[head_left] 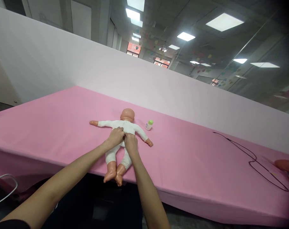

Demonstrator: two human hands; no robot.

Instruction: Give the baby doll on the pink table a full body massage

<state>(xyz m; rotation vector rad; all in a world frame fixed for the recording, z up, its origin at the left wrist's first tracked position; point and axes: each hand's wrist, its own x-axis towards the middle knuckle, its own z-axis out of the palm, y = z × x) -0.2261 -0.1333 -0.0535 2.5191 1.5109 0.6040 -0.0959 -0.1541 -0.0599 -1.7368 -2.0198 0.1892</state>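
A baby doll (128,127) in a white body suit lies face down on the pink table, its arms spread and its bare feet toward me. My left hand (116,136) rests on the middle of its back, with fingers curled in a pinch at the white cloth. Close beside it, my right hand (131,142) is closed the same way on the lower back. The fingertips of both hands are partly hidden. Right of the doll's head stands a small white bottle (148,126) with a green cap, apart from both hands.
The pink-covered table (182,156) meets a white partition (146,82) along its far side. A thin black cable (242,146) lies on the right part. An orange-brown object (286,165) sits at the right edge. A white cable (15,187) loops at lower left.
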